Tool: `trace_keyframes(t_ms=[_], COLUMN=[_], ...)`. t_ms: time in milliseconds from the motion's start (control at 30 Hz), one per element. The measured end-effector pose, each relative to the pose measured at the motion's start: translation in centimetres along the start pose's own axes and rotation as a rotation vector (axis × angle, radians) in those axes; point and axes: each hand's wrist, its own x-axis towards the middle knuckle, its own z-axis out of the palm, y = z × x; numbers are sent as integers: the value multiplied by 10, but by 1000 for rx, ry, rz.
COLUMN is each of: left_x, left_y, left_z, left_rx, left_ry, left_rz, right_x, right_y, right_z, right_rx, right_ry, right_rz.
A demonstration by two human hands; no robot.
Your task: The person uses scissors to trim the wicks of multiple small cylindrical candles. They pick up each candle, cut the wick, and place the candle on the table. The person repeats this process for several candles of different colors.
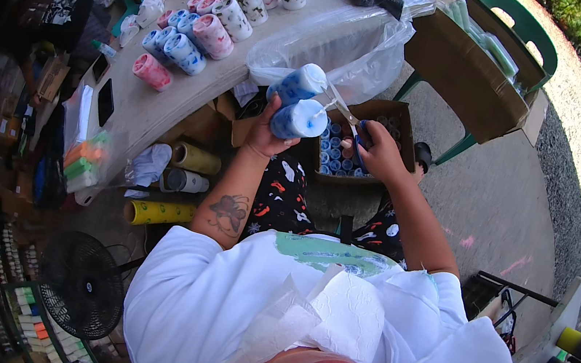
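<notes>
My left hand point(263, 136) grips two blue-and-white marbled pillar candles side by side, an upper candle point(297, 83) and a lower candle point(298, 120), with their wick ends facing right. Scissors point(352, 120) with blue handles are in my right hand point(382, 155), fingers through the loops. Their blades point up and left, beside the white wick point(319, 110) of the candles. Whether the blades touch a wick is too small to tell. Beneath the scissors, a cardboard box point(406, 136) on the ground holds many small blue and reddish candles.
On the curved table point(235, 61) stand several red, blue and dark-flecked candles point(213, 36). A clear plastic bag point(337, 39) hangs over its edge. Two phones, one a dark phone point(105, 102), lie at left. A larger carton point(466, 61) rests on a green chair point(543, 36). A black fan point(81, 286) stands lower left.
</notes>
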Motion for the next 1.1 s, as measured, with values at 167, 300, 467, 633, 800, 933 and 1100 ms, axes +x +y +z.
trace_keyframes(t_ms=[167, 300, 467, 633, 800, 933, 1100], left_x=[-1, 6, 25, 33, 31, 38, 36], left_y=[14, 25, 36, 40, 44, 40, 33], left_z=[-2, -1, -5, -12, -15, -11, -1], left_rx=[94, 171, 179, 158, 205, 194, 120], left_ry=[-26, 50, 129, 145, 113, 176, 214], left_rz=[2, 17, 80, 135, 102, 140, 217], right_x=[11, 25, 43, 51, 60, 73, 77], right_y=[-11, -3, -12, -37, -46, -8, -28], right_z=[-8, -5, 3, 4, -3, 15, 5], right_rx=[-30, -8, 162, 348, 273, 328, 596], right_ry=[-104, -172, -241, -326, -265, -337, -419], right_rz=[51, 154, 342, 559, 564, 511, 683])
